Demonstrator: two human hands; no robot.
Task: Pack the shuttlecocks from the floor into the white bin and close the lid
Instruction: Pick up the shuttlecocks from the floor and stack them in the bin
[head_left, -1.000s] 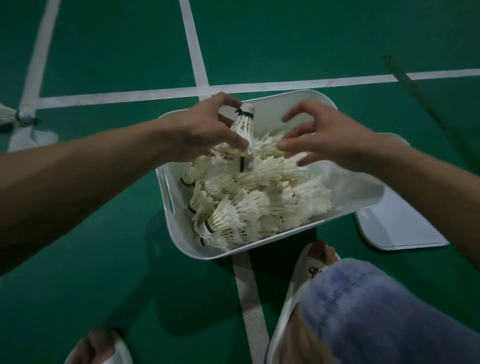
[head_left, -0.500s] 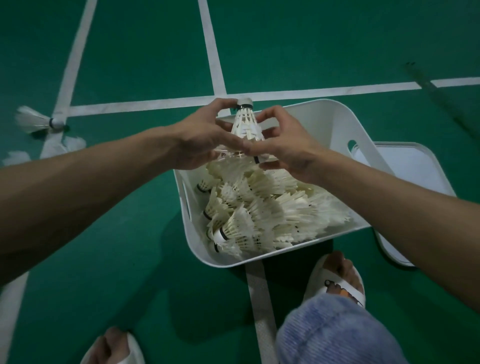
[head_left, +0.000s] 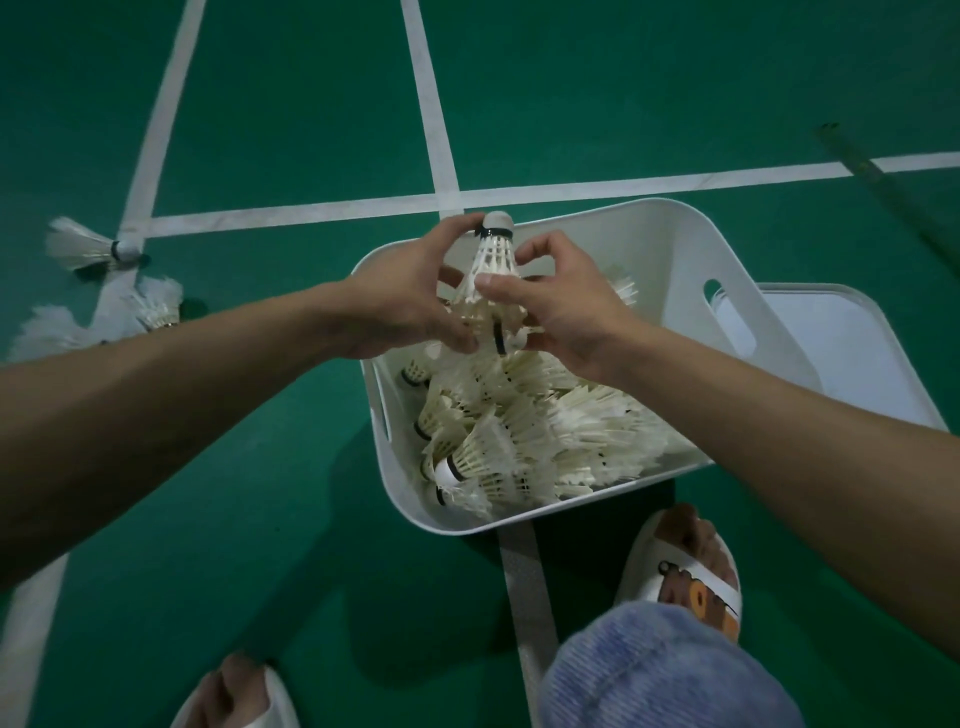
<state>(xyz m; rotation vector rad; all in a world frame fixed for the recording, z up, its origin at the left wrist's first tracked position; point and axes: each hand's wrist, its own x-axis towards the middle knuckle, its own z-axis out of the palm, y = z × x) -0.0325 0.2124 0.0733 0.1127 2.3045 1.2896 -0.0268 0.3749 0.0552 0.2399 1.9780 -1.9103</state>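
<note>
A white bin (head_left: 654, 244) stands open on the green court floor, filled with several white feather shuttlecocks (head_left: 524, 441). Above its far left corner I hold an upright stack of nested shuttlecocks (head_left: 493, 265), cork end up. My left hand (head_left: 410, 296) grips the stack from the left, with a fingertip near the cork. My right hand (head_left: 561, 301) grips it from the right, thumb on the feathers. The white lid (head_left: 841, 343) lies flat on the floor behind the bin's right side. More shuttlecocks (head_left: 88, 244) lie loose on the floor at the left.
White court lines (head_left: 431, 104) cross the green floor. My feet in white slippers (head_left: 680, 566) stand close to the bin's near edge, and a blue-clad knee (head_left: 660, 675) fills the lower right. A dark strip (head_left: 883, 187) lies diagonally at the far right.
My right hand came in from apart and closed on the shuttlecock stack beside my left hand. The view shifted, so the bin and lid now sit further right and loose shuttlecocks show at left.
</note>
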